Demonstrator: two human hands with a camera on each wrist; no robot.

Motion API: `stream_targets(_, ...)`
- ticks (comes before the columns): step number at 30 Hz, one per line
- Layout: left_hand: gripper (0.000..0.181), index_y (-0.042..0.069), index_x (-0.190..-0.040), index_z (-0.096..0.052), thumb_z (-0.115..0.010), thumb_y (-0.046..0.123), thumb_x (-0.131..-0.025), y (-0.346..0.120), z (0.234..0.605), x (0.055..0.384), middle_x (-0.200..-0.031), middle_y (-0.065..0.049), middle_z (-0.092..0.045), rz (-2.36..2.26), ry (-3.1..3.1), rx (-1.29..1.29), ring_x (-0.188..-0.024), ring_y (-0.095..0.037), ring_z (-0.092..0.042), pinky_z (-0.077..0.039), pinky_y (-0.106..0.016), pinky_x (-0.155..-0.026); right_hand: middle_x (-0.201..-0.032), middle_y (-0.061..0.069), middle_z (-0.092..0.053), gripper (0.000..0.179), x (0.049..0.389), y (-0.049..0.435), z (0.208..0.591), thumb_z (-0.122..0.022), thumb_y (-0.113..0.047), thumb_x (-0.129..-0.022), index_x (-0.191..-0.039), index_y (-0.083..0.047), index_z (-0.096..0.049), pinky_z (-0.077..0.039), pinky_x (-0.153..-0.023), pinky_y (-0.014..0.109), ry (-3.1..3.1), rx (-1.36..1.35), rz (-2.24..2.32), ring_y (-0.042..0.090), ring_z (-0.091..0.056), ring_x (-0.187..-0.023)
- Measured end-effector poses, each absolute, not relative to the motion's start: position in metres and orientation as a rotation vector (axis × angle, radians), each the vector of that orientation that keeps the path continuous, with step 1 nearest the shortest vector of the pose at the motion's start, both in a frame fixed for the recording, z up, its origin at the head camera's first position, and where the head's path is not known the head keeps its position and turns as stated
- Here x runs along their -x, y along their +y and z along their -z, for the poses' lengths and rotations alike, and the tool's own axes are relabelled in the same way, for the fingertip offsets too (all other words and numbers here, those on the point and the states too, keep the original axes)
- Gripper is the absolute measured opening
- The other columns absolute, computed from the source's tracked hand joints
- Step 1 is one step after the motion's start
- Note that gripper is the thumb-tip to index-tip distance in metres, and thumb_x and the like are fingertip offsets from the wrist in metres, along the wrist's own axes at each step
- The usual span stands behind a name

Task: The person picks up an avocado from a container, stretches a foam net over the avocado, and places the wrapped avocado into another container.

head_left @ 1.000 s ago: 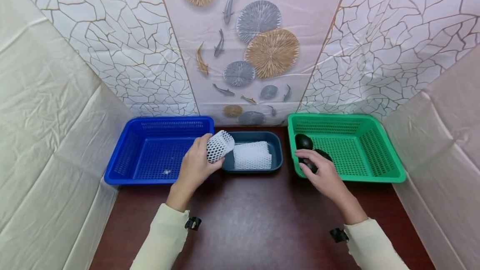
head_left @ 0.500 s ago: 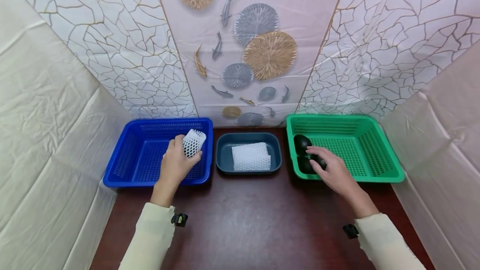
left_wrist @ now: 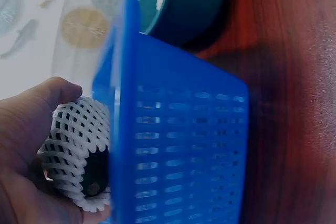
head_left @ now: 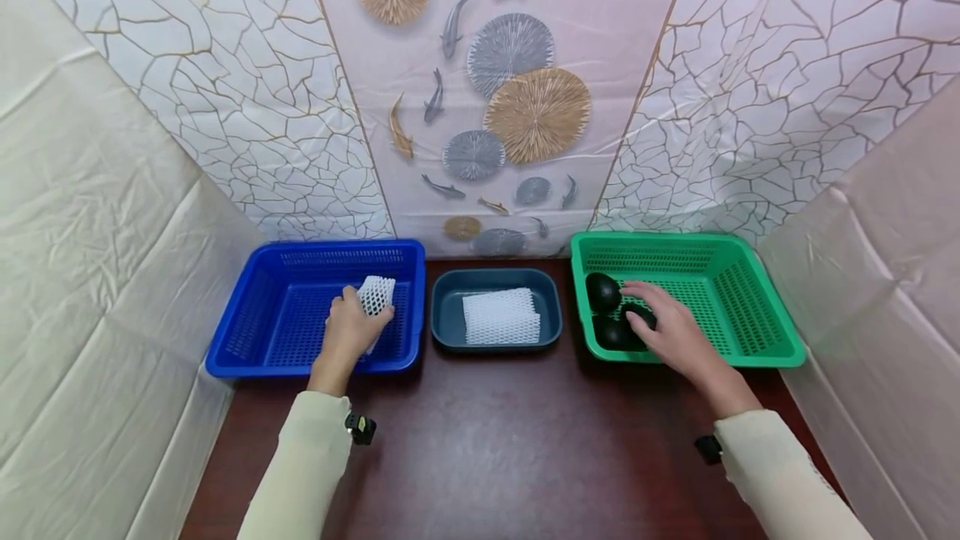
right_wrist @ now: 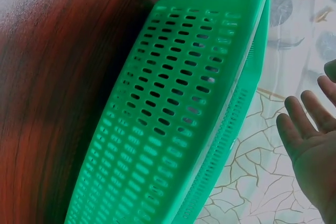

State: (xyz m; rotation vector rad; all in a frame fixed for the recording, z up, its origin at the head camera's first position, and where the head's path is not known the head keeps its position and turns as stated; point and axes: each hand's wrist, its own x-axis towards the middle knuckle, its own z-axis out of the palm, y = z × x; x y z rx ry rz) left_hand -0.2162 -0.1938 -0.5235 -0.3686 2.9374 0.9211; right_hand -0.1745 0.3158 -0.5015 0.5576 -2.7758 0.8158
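Observation:
In the blue basket (head_left: 262, 307), my left hand (head_left: 348, 330) grips an avocado (left_wrist: 96, 174) wrapped in a white foam net sleeve (head_left: 378, 292). The left wrist view shows the avocado's dark end poking from the sleeve, with thumb and fingers curled round the netting. My right hand (head_left: 678, 338) hovers over the left part of the green basket (head_left: 791, 348), its fingers loosely extended. Dark avocados lie below it: one at the back (head_left: 602, 293), one in front (head_left: 612, 334), and one (head_left: 647, 315) partly behind my thumb. Contact with that last one cannot be told.
Between the baskets stands a dark grey-blue tray (head_left: 444, 332) with white foam net sleeves (head_left: 501, 317) lying flat in it. All three containers sit on a dark reddish-brown table (head_left: 487, 432), in front of a patterned cloth backdrop (head_left: 495, 123).
My left hand has carried the sleeved avocado left from beside the tray and lowered it into the blue basket. My right hand has shifted slightly right over the avocados.

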Motion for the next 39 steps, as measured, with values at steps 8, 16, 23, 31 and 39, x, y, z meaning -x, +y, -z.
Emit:
stream_targets(8, 0.086, -0.008, -0.146, -0.034, -0.065, 0.051, -0.092, -0.194, 0.537, 0.226, -0.125, -0.035, -0.057, -0.902, 2.804, 0.459, -0.110, -0.048, -0.060, -0.054, -0.057, -0.088, -0.148, 0.023, -0.053, 0.040, 0.178, 0.321, 0.502, -0.063, -0.011, -0.102, -0.141, -0.004, -0.057, -0.044, -0.103, 0.064, -2.798, -0.576, -0.808, 0.044, -0.048, -0.137)
stream_targets(16, 0.086, -0.010, -0.143, -0.039, -0.064, 0.055, -0.093, -0.188, 0.545, 0.229, -0.123, -0.033, -0.061, -0.842, 2.748, 0.522, -0.105, -0.044, -0.064, -0.053, -0.057, -0.087, -0.145, 0.024, -0.055, 0.040, 0.186, 0.322, 0.499, -0.063, -0.010, -0.101, -0.139, -0.002, -0.057, -0.042, -0.105, 0.064, -2.822, -0.602, -0.763, 0.044, -0.050, -0.135)
stream_targets(23, 0.083, -0.012, -0.144, -0.040, -0.064, 0.051, -0.095, -0.185, 0.552, 0.232, -0.130, -0.035, -0.058, -0.850, 2.700, 0.507, -0.113, -0.044, -0.062, -0.051, -0.058, -0.096, -0.144, 0.023, -0.056, 0.039, 0.191, 0.323, 0.500, -0.064, -0.008, -0.100, -0.138, -0.002, -0.057, -0.044, -0.104, 0.063, -2.827, -0.624, -0.744, 0.044, -0.051, -0.134)
stream_targets(31, 0.076, -0.009, -0.141, -0.046, -0.062, 0.050, -0.095, -0.182, 0.547, 0.239, -0.126, -0.030, -0.059, -0.741, 2.635, 0.508, -0.104, -0.038, -0.064, -0.054, -0.054, -0.090, -0.149, 0.022, -0.052, 0.039, 0.193, 0.324, 0.501, -0.060, -0.012, -0.103, -0.141, -0.005, -0.055, -0.044, -0.104, 0.064, -2.915, -0.596, -0.760, 0.044, -0.048, -0.137)
stream_targets(39, 0.066, -0.008, -0.134, -0.055, -0.062, 0.046, -0.097, -0.182, 0.547, 0.243, -0.121, -0.027, -0.065, -0.711, 2.589, 0.482, -0.096, -0.032, -0.066, -0.057, -0.047, -0.087, -0.150, 0.022, -0.050, 0.040, 0.192, 0.322, 0.501, -0.058, -0.014, -0.104, -0.143, -0.005, -0.054, -0.044, -0.105, 0.064, -2.979, -0.580, -0.772, 0.044, -0.047, -0.138)
